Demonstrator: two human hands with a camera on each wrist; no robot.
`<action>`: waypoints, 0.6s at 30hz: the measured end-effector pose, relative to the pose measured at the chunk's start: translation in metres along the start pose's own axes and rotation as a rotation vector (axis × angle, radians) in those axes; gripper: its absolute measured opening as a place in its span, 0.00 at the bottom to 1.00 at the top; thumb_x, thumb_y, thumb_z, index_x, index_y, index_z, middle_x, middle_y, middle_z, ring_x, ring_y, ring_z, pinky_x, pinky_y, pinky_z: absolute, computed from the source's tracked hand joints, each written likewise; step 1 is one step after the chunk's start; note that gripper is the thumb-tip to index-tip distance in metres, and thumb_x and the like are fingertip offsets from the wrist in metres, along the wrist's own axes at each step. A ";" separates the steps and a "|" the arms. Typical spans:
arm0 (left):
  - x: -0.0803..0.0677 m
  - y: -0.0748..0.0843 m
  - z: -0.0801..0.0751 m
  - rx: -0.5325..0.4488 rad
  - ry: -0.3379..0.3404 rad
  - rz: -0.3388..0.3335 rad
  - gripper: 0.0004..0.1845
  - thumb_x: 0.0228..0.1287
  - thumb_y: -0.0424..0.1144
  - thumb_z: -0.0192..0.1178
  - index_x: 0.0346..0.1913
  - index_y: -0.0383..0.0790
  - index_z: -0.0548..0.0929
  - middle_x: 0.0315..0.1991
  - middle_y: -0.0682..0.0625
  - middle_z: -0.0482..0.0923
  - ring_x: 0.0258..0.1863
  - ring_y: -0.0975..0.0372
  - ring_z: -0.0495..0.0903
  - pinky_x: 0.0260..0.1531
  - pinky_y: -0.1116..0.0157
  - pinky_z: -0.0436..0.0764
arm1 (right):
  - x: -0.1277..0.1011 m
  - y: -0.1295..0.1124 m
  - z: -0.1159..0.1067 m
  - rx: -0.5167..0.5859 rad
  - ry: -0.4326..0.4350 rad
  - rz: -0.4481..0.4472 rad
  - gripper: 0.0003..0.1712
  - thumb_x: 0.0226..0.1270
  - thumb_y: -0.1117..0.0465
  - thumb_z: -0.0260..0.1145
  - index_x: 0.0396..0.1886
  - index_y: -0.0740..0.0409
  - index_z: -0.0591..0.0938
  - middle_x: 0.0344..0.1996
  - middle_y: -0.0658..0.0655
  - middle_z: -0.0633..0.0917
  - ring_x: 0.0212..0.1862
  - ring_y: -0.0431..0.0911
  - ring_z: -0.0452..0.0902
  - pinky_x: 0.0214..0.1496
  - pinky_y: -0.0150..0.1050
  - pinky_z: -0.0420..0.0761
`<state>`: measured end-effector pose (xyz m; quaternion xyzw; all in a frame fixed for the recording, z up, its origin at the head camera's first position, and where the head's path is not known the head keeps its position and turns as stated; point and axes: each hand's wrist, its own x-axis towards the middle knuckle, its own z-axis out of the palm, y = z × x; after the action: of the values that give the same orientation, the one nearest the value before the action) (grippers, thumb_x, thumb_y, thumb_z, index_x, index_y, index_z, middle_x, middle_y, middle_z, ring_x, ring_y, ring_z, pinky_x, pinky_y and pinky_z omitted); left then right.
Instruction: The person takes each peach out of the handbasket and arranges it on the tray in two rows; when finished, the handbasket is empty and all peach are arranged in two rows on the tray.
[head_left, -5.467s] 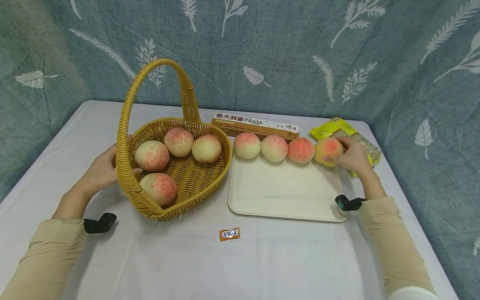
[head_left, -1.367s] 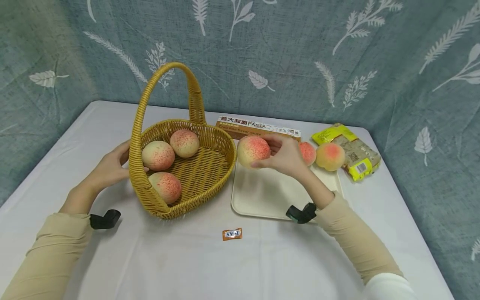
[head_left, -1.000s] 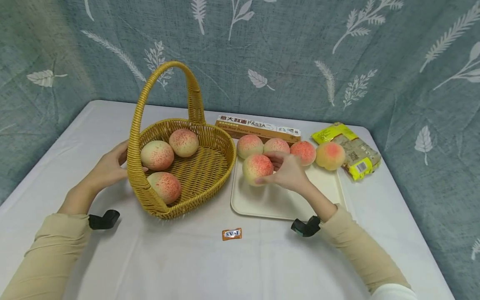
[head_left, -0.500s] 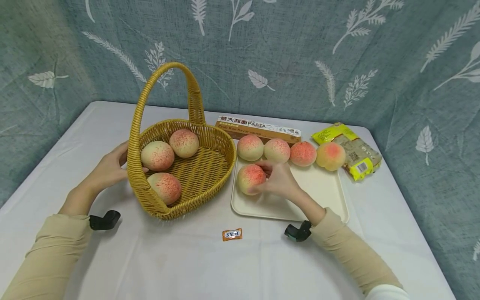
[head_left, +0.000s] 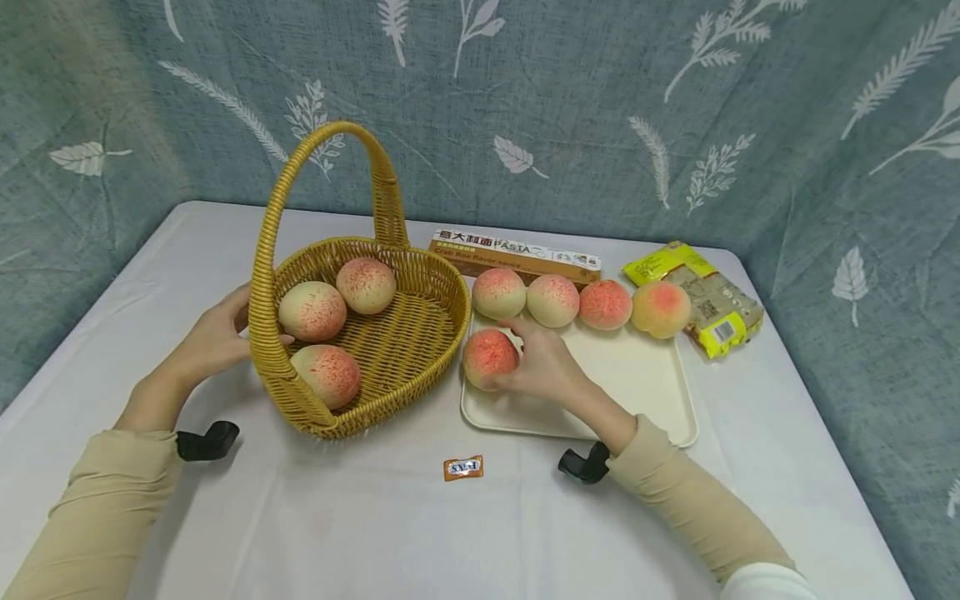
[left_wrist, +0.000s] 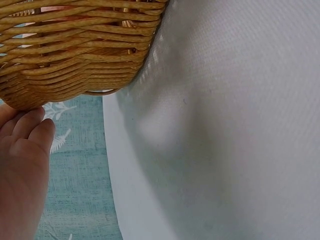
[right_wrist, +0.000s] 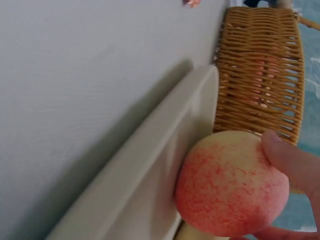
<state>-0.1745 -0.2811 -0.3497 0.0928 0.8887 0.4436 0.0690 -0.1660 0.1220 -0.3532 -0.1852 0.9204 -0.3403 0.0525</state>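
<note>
While the tray's near-left corner takes fruit:
Right hand (head_left: 543,367): fingers curled round a peach (head_left: 490,357), resting it on the tray (head_left: 645,392).
Left hand (head_left: 213,337): steadies the basket (head_left: 420,350), 3 peaches inside; its grip is unclear.
Far edge: 4 peaches in a row.

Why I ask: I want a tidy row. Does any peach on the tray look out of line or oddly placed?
Yes. The rightmost peach of the back row sits at the tray corner, against the yellow packet, seemingly partly off the tray. The right hand holds another peach alone at the tray's left edge.
</note>
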 end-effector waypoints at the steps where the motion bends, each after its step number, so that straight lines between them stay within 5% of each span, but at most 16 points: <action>1: 0.000 0.000 0.000 0.000 0.001 0.003 0.49 0.56 0.36 0.69 0.76 0.36 0.51 0.72 0.29 0.52 0.69 0.33 0.52 0.64 0.34 0.54 | 0.000 0.000 -0.001 0.000 -0.008 -0.003 0.46 0.41 0.58 0.82 0.63 0.65 0.74 0.55 0.62 0.81 0.54 0.55 0.79 0.54 0.48 0.80; 7: -0.002 -0.001 0.000 -0.011 0.002 0.001 0.49 0.57 0.37 0.69 0.77 0.36 0.51 0.73 0.30 0.51 0.70 0.33 0.51 0.64 0.34 0.53 | 0.001 -0.002 -0.013 0.102 -0.058 0.016 0.46 0.45 0.60 0.80 0.64 0.71 0.71 0.62 0.67 0.75 0.61 0.61 0.73 0.59 0.49 0.77; 18: -0.001 0.001 -0.002 -0.034 0.000 0.010 0.49 0.58 0.38 0.68 0.77 0.37 0.50 0.74 0.31 0.50 0.70 0.33 0.50 0.65 0.33 0.51 | 0.013 -0.018 -0.031 0.327 0.046 0.034 0.38 0.58 0.60 0.74 0.66 0.68 0.71 0.64 0.64 0.74 0.65 0.55 0.70 0.65 0.42 0.72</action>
<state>-0.1736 -0.2822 -0.3484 0.0958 0.8806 0.4591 0.0683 -0.1790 0.1234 -0.3178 -0.1508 0.8566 -0.4889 0.0666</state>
